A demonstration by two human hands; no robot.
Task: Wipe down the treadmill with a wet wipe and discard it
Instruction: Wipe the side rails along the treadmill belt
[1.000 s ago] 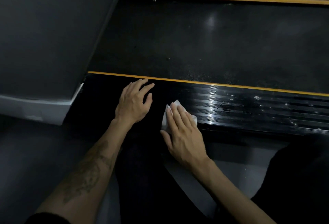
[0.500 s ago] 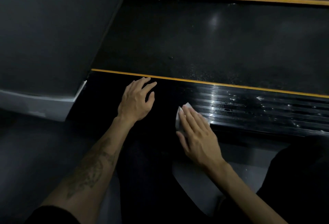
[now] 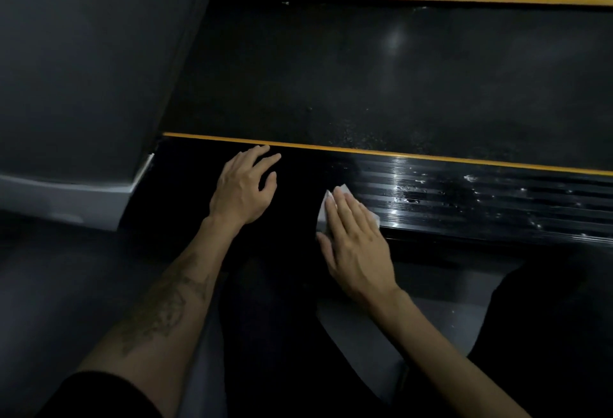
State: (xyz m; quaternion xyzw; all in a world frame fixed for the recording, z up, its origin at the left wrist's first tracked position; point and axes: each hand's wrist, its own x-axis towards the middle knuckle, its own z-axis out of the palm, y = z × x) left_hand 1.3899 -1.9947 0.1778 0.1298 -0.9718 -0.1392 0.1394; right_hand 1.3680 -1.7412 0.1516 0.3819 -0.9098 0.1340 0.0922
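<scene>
Item, ctr frame: I log right hand (image 3: pixel 356 238) flat-fingered, pressing wet wipe (image 3: pixel 331 205) on side rail (image 3: pixel 481 205) to scrub; left hand (image 3: pixel 243 185) loosely spread, holding nothing, bracing.

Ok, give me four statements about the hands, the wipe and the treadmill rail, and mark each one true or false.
1. The right hand presses the wet wipe flat on the near side rail. True.
2. The left hand holds a second wipe. False: it rests bare on the rail.
3. An orange stripe runs between rail and belt. True.
4. The wipe lies on the belt. False: it is on the rail.
</scene>
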